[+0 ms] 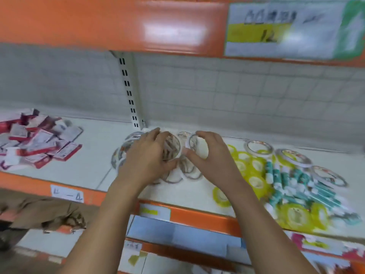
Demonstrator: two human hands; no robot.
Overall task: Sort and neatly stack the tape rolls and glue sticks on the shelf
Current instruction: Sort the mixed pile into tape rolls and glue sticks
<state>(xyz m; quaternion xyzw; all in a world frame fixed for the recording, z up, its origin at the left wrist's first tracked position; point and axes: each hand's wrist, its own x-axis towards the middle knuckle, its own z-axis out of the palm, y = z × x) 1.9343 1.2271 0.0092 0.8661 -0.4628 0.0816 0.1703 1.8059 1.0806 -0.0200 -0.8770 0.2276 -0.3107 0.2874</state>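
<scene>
Tape rolls, white: loose overlapping heap lying flat at mid-shelf, between the back wall and the front edge of the shelf, directly under both hands.

Left hand: fingers over the top, thumb beneath, curled round one upright roll held on edge, open face turned rightward.

Right hand: fingers and thumb curled round a second upright roll, also on edge, face turned leftward.

Relation: the two held rolls stand nearly face to face, near but apart, hole axes running roughly along the shelf's length. The heap lies below both sets of fingertips, toward the front edge. Judged next: either the faces are brought together, or one roll is tipped flat onto the heap. Both hands are equally near.

Yellow rolls: scattered toward the right end.

Glue sticks: jumbled beyond them, at right front.

Further white rolls: flat behind these, unsorted. Blur hides finer detail.
</scene>
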